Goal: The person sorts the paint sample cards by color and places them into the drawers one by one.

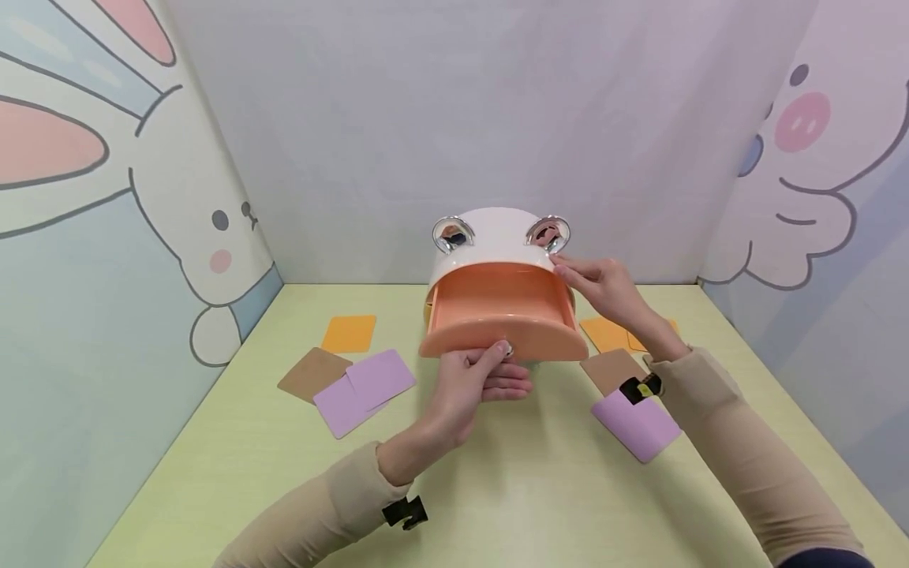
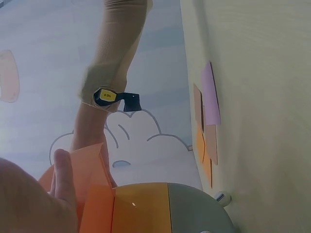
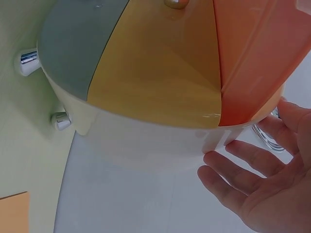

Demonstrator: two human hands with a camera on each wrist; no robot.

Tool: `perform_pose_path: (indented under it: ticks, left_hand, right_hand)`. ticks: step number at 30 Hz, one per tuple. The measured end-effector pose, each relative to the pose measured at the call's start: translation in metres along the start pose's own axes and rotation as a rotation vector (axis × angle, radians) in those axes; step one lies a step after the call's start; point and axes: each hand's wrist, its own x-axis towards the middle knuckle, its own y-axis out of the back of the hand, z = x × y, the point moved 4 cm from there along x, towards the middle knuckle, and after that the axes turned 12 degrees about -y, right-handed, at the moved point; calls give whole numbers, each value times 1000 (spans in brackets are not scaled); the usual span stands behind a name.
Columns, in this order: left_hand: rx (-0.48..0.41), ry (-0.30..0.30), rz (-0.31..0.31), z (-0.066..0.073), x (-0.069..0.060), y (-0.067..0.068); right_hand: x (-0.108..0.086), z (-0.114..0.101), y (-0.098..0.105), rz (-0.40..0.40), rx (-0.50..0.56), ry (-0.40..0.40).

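A small white cabinet (image 1: 490, 237) with two silver ring ears has its orange top drawer (image 1: 504, 298) pulled out; the drawer looks empty. At the drawer's front, my left hand (image 1: 461, 386) pinches the small knob (image 1: 508, 349), other fingers extended below. My right hand (image 1: 614, 293) touches the cabinet's right side near the ear. In the right wrist view, fingertips of this hand (image 3: 267, 179) rest on the white shell (image 3: 146, 141), beside the yellow drawer front (image 3: 160, 73). Below the orange drawer, the left wrist view shows yellow (image 2: 141, 208) and grey-green (image 2: 194, 204) fronts.
Left of the cabinet lie an orange card (image 1: 348, 334), a brown card (image 1: 312, 374) and two purple cards (image 1: 381, 379). To its right are orange cards (image 1: 604, 334), a brown card (image 1: 611, 371) and purple card material (image 1: 639, 426). Printed panels stand on both sides.
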Motion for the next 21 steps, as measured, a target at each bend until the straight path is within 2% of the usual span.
perform_pose_path:
  ticks: [11, 18, 21]
  left_hand:
    - [7, -19, -8, -1, -5, 0]
    - [49, -33, -17, -6, -8, 1]
    - [89, -19, -45, -6, -10, 2]
  right_hand:
    - [3, 2, 0, -9, 18, -26]
    - [1, 3, 0, -6, 17, -18]
    - [1, 2, 0, 4, 19, -12]
